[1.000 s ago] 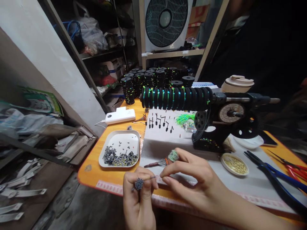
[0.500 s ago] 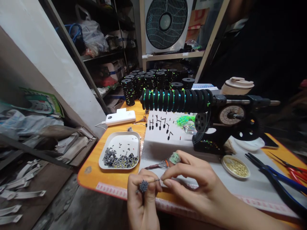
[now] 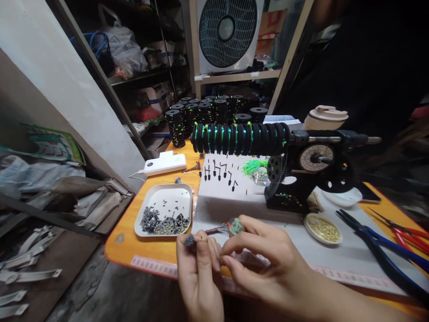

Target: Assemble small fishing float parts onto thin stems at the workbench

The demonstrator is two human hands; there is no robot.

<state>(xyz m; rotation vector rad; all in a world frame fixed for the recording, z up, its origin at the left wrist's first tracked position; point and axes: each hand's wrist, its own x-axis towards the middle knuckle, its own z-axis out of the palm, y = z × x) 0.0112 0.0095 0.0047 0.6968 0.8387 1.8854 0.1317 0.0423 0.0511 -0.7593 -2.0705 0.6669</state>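
My left hand (image 3: 201, 268) is closed around a bundle of small dark-grey pieces (image 3: 190, 240), its clustered end showing above the thumb. Close beside it, my right hand (image 3: 271, 259) has thumb and index finger pinched together near the left fingertips; what sits in that pinch is too small to make out. A bundle of fine wires (image 3: 221, 229) with a fuzzy green end (image 3: 236, 226), an orange band and a brown stem rests against the right hand's fingers, apparently held there. The stem points towards the left hand.
A white tray (image 3: 140, 226) of small grey pieces stands left. Behind are a black winding machine (image 3: 284, 197) carrying a ridged black spool (image 3: 241, 138), and several similar spools (image 3: 174, 129). Right lie a dish of gold bits (image 3: 323, 229), blue-handled pliers (image 3: 362, 235) and a red-handled tool (image 3: 402, 237).
The grey bundle has tilted in my left hand, its end now turned up and to the left. The thin strand seen between both hands' fingertips no longer shows. The view has shifted slightly.
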